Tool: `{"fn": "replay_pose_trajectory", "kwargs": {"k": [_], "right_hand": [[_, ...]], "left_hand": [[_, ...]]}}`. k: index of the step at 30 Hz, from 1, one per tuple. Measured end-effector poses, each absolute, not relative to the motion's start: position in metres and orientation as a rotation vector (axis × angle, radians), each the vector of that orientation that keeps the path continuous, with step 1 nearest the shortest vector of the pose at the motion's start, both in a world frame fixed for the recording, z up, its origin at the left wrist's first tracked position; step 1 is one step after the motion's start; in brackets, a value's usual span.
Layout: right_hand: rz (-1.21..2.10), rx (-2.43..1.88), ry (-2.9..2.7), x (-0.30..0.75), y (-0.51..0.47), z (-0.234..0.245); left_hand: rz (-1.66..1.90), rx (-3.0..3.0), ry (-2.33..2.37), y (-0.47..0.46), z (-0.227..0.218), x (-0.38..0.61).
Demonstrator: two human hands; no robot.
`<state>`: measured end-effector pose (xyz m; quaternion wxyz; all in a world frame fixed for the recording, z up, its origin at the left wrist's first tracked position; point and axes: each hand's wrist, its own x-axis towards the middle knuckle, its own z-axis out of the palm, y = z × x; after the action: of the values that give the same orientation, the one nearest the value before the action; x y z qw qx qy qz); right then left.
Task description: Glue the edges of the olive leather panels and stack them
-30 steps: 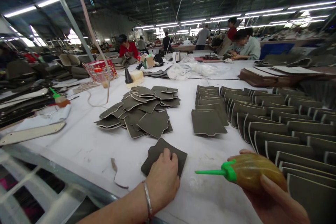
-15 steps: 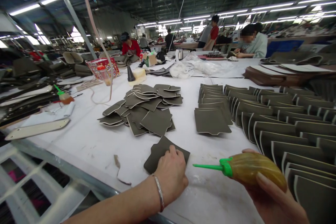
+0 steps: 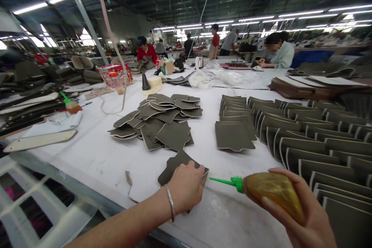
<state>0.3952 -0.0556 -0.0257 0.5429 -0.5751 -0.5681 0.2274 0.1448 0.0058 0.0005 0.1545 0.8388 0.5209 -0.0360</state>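
Observation:
My left hand (image 3: 186,185) is closed over the near side of a dark grey-green leather piece (image 3: 172,166), gripping its edge; the fingertips are partly hidden. In my right hand (image 3: 308,209) is a squeeze glue bottle (image 3: 271,192) of amber liquid, lying sideways with its green nozzle pointing left. The nozzle tip is close to the right edge of the held piece; whether it touches I cannot tell. Beyond my left hand lies a loose heap of similar leather pieces (image 3: 162,118). Farther right, a small overlapping stack (image 3: 234,135) of them rests on the white table (image 3: 232,209).
Rows of curved leather pieces (image 3: 308,147) fill the right side. A second glue bottle (image 3: 71,104) and a pale strap (image 3: 40,140) lie left. Plastic sheeting (image 3: 215,73) and a pink hose (image 3: 124,85) are farther back. A co-worker (image 3: 280,52) sits across the table.
The glue bottle has moved slightly left, its nozzle nearer the leather piece. My left hand has shifted a little left, and the near edge of the piece now looks lifted.

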Motion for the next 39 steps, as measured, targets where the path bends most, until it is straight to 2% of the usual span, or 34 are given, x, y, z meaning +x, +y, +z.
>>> {"fn": "replay_pose_trajectory", "kwargs": {"k": [14,34,39], "right_hand": [[0.321,-1.353,-1.775,0.367,-0.046,-0.015],[0.33,-1.385,-1.769,0.376,-0.044,-0.016],[0.419,-1.36,-1.753,0.377,-0.045,-0.019]], "left_hand": [[-0.078,2.412,1.433,0.011,0.001,0.14],[-0.109,2.411,1.452,0.009,0.005,0.14],[-0.1,2.42,1.446,0.008,0.005,0.14]]}}
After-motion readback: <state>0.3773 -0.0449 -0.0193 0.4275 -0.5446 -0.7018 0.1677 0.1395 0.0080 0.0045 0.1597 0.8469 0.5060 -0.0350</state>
